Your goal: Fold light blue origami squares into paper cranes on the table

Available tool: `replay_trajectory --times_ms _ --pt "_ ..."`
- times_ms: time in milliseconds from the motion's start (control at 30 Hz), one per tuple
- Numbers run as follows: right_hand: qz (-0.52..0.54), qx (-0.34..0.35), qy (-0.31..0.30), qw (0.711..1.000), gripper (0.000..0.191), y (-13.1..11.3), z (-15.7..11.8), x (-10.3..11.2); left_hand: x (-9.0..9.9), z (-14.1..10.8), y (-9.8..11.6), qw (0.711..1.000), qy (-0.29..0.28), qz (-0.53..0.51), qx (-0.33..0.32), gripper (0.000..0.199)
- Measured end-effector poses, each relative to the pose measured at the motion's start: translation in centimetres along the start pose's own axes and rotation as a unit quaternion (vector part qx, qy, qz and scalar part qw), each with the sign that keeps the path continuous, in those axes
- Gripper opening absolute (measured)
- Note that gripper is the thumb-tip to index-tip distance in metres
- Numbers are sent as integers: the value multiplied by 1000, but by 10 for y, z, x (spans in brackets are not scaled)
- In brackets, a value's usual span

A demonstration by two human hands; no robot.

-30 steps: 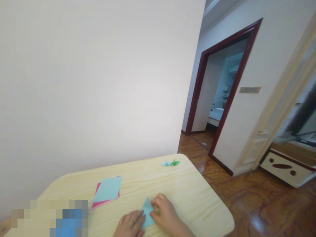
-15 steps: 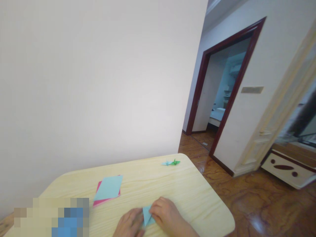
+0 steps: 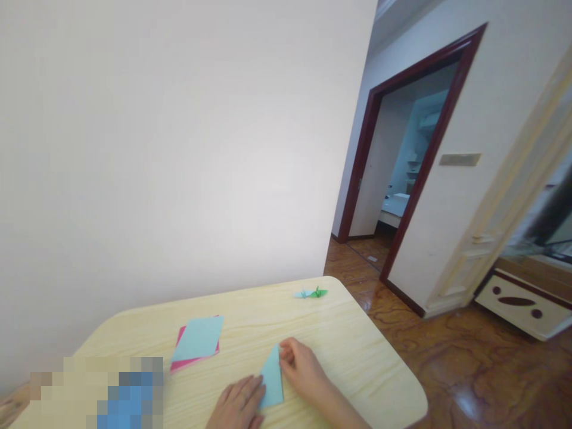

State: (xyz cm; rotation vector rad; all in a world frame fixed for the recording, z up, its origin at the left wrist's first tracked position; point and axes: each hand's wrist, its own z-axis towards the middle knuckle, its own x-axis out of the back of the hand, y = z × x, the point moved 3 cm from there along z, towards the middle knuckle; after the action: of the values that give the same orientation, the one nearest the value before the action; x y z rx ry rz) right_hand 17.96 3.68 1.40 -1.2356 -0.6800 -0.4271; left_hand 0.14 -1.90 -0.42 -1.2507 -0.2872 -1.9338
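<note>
A folded piece of light-blue origami paper [image 3: 273, 383] lies on the pale wooden table [image 3: 357, 357] in front of me, pointed at the top and wider below. My left hand [image 3: 239, 400] rests flat at its lower left edge, with outstretched fingers touching it. At the paper's upper tip, my right hand [image 3: 304, 366] has its fingers curled and closed in a pinch on the corner. Farther left, a light-blue sheet [image 3: 199, 336] lies on top of pink paper [image 3: 192, 363]. Two small folded figures, one light blue [image 3: 303, 294] and one green [image 3: 319, 292], stand near the back edge.
A plain wall [image 3: 179, 149] rises behind the table. To the right are a wooden floor [image 3: 357, 265], a dark red door frame [image 3: 435, 161] and a low white cabinet [image 3: 518, 301]. A pixelated patch [image 3: 102, 393] covers the lower left.
The folded paper now shows as one taller, pointed shape instead of a small one with a raised triangular flap. My right hand has moved up to its tip; the left stays at the left edge.
</note>
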Motion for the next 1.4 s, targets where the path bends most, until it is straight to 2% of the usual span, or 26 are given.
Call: replay_trajectory --times_ms 100,167,267,400,567,800,933,1100,1233,1400 --pt "-45 20 21 999 13 -1 -7 6 2 0 1 1000 -11 0 4 32" --pt "-65 29 24 997 10 -3 -12 8 3 2 2 1000 -20 5 4 34" --pt "-65 25 24 997 18 -5 -16 7 2 3 4 1000 -29 11 1 36" --pt "-56 34 10 998 17 -8 -13 3 1 4 4 999 -39 16 7 37" --pt "-49 53 12 997 25 -12 -9 3 2 3 2 1000 -19 15 4 34" --pt "-58 20 44 997 25 -10 -13 4 3 2 2 1000 8 11 8 31" --pt "-66 28 30 997 23 -10 -14 4 2 1 2 1000 10 7 15 31" --pt "-85 -2 22 996 28 -12 -13 5 -2 -3 2 1000 -5 0 27 32" --pt "-86 -4 11 996 22 -14 -12 5 -6 -4 3 999 -14 -7 30 34" --pt "-90 -26 20 995 31 -8 -11 2 -10 -7 3 999 -7 -9 35 35"
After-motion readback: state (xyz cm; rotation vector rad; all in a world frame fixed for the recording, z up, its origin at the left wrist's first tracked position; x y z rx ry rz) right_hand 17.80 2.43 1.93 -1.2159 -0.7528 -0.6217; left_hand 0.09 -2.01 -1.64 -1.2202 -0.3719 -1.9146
